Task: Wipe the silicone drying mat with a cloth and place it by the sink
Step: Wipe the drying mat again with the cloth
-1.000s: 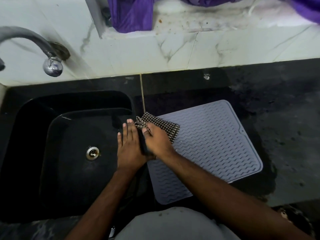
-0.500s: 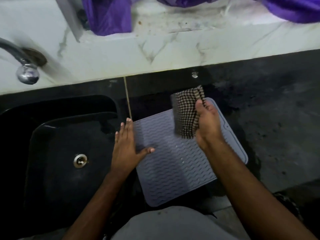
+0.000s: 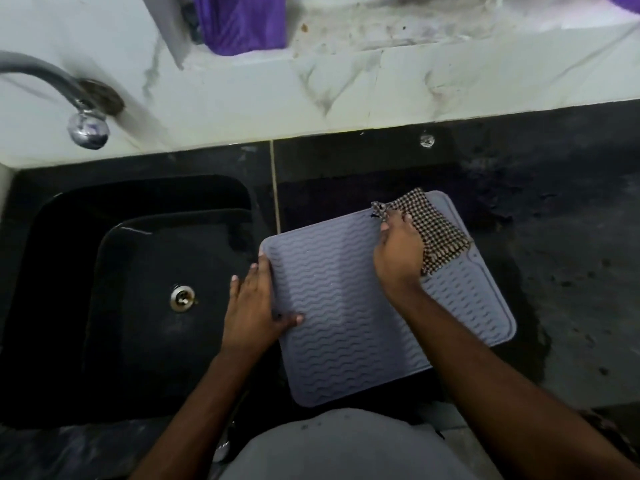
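A grey silicone drying mat (image 3: 349, 317) with wavy ridges lies flat on the black counter, just right of the sink. My right hand (image 3: 398, 258) presses a brown-and-white checked cloth (image 3: 433, 233) onto the mat's far right corner. My left hand (image 3: 254, 306) lies flat along the mat's left edge, fingers spread, thumb resting on the mat, pinning it down. Part of the cloth is hidden under my right hand.
The black sink (image 3: 138, 292) with a metal drain (image 3: 181, 298) sits to the left, a chrome tap (image 3: 86, 128) above it. A white marble ledge (image 3: 381, 84) runs along the back with purple fabric (image 3: 242, 22) on it. The black counter (image 3: 571, 271) looks wet to the right.
My right hand swept the cloth from the mat's near-left corner across to its far right corner. My left hand stays on the mat's left edge.
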A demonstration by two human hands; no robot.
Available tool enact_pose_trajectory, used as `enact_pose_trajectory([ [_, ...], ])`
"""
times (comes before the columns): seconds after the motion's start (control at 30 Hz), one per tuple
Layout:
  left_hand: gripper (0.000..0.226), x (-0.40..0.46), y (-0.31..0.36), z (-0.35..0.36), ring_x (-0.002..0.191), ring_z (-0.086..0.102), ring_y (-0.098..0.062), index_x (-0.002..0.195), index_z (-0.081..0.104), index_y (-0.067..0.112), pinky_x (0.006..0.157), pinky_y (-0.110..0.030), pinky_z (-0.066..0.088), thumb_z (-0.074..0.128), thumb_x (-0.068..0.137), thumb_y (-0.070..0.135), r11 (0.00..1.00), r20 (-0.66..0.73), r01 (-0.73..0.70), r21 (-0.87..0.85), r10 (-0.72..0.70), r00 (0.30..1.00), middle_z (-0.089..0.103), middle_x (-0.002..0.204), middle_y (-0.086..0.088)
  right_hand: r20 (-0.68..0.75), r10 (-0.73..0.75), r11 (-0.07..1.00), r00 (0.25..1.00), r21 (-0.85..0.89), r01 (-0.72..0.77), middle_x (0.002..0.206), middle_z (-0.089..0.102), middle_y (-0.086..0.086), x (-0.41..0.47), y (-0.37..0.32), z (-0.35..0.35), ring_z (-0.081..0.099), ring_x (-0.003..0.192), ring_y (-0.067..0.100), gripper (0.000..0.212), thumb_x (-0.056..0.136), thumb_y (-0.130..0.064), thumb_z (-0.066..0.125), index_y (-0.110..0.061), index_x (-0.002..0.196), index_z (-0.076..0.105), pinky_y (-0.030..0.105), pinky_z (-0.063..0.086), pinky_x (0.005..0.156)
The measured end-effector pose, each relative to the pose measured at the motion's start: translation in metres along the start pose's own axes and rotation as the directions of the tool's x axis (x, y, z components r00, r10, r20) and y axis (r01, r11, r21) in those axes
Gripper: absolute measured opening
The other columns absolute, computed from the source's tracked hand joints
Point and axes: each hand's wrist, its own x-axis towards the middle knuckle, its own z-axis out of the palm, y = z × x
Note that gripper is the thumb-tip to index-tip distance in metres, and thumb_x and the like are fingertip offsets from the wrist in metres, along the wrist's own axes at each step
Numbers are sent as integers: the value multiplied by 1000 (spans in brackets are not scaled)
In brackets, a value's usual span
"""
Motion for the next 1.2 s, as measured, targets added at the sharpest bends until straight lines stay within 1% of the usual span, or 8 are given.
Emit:
enact_pose_trajectory([
  [0.2,140,1,-2,-3,155,8,-21,160,-11,13,125,-50,-2,69,66,79,999,24,-8,38,7,1000,-2,170,-3,207,-175,981,963,119,152,152,47,16,-55,-66,46,35,146,31,41,105,-17,40,-9,145,48,43,26,121],
  [0.37,139,-6,-2,1,156,8,-22,160,-5,8,125,-46,1,71,65,75,996,-54,7,93,-2,999,1,169,-7,364,-431,899,825,249,360,144,57,13,-80,-94,54,43,142,27,41,103,-16,46,-11,143,53,42,34,117],
  [0.53,129,-15,-4,7,155,-6,-18,160,-7,8,124,-43,-4,64,74,73,999,-38,-10,53,12,999,-6,169,-5,463,-590,775,661,96,625,163,32,0,-73,-70,51,21,153,20,53,100,-33,51,-28,152,42,43,22,119],
  [0.73,130,-8,-3,7,147,-24,-10,157,-18,9,122,-40,-13,68,78,68,999,19,-52,11,52,998,-16,168,-4,566,-468,763,679,-130,634,169,-1,-13,-64,-78,62,-5,156,18,73,96,-51,43,-40,160,8,59,6,121],
  [0.83,137,-6,-7,8,152,-19,-14,156,-20,9,123,-43,-11,72,74,68,998,52,-22,-63,25,998,-19,167,-4,579,-485,749,655,-112,653,168,3,-15,-67,-76,59,-3,156,18,65,101,-48,40,-40,159,13,59,3,121],
  [1.07,154,1,-23,2,155,-11,-15,160,-13,15,121,-46,-14,68,52,89,999,43,22,-48,-20,999,-13,169,1,654,-662,627,366,216,748,162,25,-20,-56,-32,36,8,154,8,52,102,-39,48,-36,153,38,52,-1,123],
  [1.13,154,1,-26,1,155,-10,-16,160,-12,17,122,-46,-13,66,51,91,1000,44,-3,-25,4,999,-10,169,2,672,-620,717,405,277,639,157,40,-15,-44,-41,32,19,152,6,50,101,-54,40,-33,146,50,53,5,125],
  [1.2,153,0,-30,-1,155,-10,-16,160,-13,17,124,-48,-10,64,52,93,998,38,-56,9,55,998,-9,169,3,623,-564,818,542,332,469,148,54,-8,-44,-56,35,35,146,8,63,99,-69,26,-34,137,61,50,22,122],
])
